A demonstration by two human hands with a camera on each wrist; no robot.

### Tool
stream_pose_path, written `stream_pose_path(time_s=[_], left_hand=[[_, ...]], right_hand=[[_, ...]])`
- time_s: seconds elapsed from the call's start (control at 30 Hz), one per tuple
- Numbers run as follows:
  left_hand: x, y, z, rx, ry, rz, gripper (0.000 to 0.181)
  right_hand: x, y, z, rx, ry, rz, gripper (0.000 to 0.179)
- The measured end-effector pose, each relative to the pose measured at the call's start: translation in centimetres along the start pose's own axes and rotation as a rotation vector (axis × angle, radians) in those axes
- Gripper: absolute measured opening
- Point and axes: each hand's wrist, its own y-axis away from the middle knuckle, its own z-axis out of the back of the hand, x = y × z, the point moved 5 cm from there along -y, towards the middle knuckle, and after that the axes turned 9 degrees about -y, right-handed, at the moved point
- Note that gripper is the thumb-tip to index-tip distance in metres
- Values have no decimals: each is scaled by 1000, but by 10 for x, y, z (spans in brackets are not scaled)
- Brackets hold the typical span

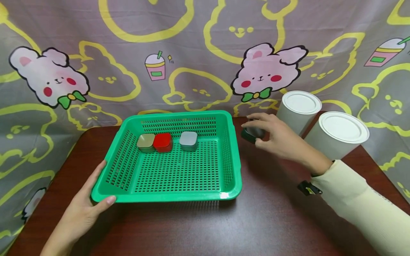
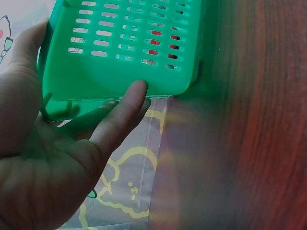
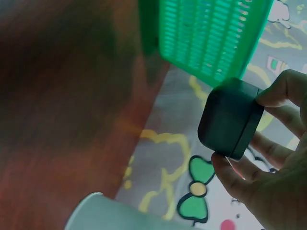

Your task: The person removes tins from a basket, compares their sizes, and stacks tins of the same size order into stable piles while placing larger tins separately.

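My left hand (image 1: 84,205) grips the near left corner of a green plastic basket (image 1: 166,196), thumb over the front rim and fingers along the left side. Inside, toward the back, sit three small rounded-square tins: a gold one (image 1: 146,141), a red one (image 1: 162,141) touching or close beside it, and a silver one (image 1: 188,139) a little to the right. Just outside the basket's right wall, my right hand (image 1: 278,137) pinches a black rounded-square tin (image 3: 229,117) between thumb and fingertips. In the right wrist view the tin hangs above the table, its lid seam toward the palm.
Two white cylindrical canisters (image 1: 299,110) with flat lids stand at the right, the nearer one (image 1: 339,135) close to my right forearm. The dark red-brown wooden table (image 1: 205,227) backs onto a patterned cloth (image 1: 198,53) with cartoon animals.
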Motion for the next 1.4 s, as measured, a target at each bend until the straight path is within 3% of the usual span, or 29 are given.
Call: stream_pose_path(time_s=[0.5, 1.07, 1.4], left_hand=[[2, 0, -1, -8, 7, -4, 100], [1, 0, 0, 15, -4, 12, 101], [3, 0, -1, 1, -5, 9, 101]], right_hand=[[-41, 15, -25, 87, -79, 55, 48], [-71, 18, -38, 143, -254, -33, 57], [-85, 20, -39, 165, -420, -84, 59]])
